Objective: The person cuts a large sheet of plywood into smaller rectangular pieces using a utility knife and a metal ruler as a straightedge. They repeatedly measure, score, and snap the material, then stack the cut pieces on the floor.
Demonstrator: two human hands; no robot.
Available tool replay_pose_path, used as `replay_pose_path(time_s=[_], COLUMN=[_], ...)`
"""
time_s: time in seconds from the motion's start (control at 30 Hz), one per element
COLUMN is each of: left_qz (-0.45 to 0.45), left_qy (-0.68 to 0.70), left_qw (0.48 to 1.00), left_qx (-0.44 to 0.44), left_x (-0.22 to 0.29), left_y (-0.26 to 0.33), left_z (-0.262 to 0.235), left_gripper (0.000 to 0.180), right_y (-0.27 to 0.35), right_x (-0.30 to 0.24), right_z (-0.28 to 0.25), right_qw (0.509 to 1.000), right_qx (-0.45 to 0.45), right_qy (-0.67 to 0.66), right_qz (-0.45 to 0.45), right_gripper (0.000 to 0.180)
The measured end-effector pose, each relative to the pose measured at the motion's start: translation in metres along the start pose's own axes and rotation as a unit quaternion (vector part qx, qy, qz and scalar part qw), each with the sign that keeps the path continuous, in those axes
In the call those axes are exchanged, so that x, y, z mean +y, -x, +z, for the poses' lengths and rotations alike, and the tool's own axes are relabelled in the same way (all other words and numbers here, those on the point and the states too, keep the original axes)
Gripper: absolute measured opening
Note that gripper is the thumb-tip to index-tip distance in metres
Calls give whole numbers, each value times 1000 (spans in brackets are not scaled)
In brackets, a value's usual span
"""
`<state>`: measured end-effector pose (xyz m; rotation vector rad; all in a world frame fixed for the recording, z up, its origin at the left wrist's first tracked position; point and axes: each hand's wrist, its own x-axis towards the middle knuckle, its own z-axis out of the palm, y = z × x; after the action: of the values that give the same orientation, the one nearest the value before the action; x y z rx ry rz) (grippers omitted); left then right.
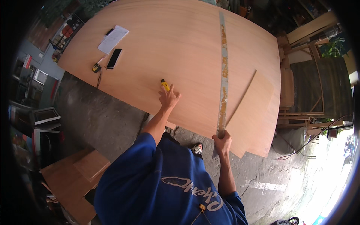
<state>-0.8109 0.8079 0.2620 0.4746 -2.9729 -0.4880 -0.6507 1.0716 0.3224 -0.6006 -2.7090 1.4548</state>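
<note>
A yellow and black utility knife [165,84] lies on a large plywood sheet [168,45]. My left hand [169,98] is at the knife, its fingers spread and their tips touching its near end. A long grey metal strip [224,56] with patchy orange-brown marks runs across the sheet from the far edge to the near edge. At the strip's near end, my right hand [222,143] is closed around it, thumb on top. A narrower plywood piece [253,108] lies on the sheet, just right of the strip.
On the sheet's left side are a phone [114,59], a tape measure [96,68] and a paper pad [113,39]. Wooden frames [300,112] stand at the right. Board offcuts [71,180] lie at the lower left, above a cracked concrete floor [101,108].
</note>
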Motion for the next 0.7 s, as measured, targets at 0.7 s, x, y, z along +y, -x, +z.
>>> replay_pose_path(time_s=[0.7], left_qz=[161], left_qy=[-4], left_qw=[983], left_qx=[90], left_x=[-312], left_y=[-211], left_z=[-70], left_gripper=[44], right_y=[15], right_x=[-144], right_z=[309], right_qw=[972], right_qx=[-14], right_qy=[-128], right_qz=[-194], right_gripper=[50])
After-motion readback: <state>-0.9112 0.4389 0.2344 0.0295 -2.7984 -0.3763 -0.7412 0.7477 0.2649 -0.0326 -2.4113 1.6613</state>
